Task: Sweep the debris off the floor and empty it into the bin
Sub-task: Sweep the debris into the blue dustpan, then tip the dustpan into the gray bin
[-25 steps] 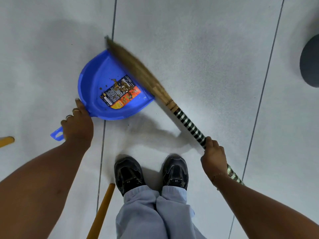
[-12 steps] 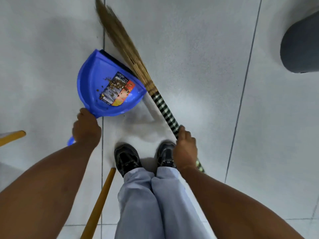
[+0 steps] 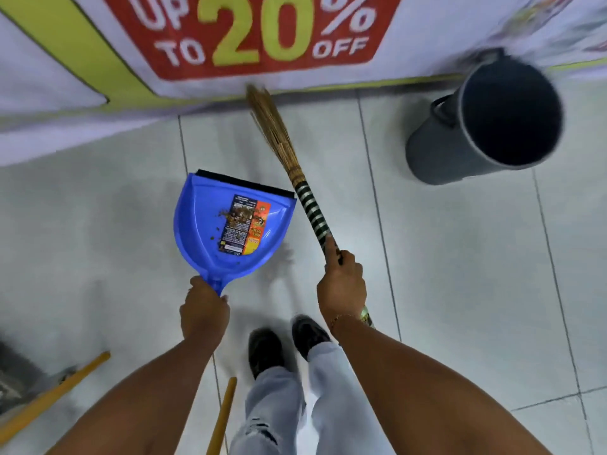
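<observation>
My left hand (image 3: 204,311) grips the handle of a blue dustpan (image 3: 200,224), held up off the floor with its black lip pointing away from me. Brown debris (image 3: 238,218) lies scattered on the label inside the pan. My right hand (image 3: 341,284) is closed around the black-and-white striped handle of a straw broom (image 3: 279,133), whose bristles point forward toward the wall. A dark grey bin (image 3: 440,149), open and empty-looking, stands on the floor at the far right.
A sale banner (image 3: 262,37) covers the wall ahead. Two yellow wooden handles (image 3: 56,395) lie on the light tiled floor (image 3: 460,257) at the lower left and by my feet (image 3: 285,343). A dark object sits at the left edge.
The dustpan has been lifted off the floor and levelled. The broom has swung upright and forward. The view has risen, bringing the bin and banner into sight.
</observation>
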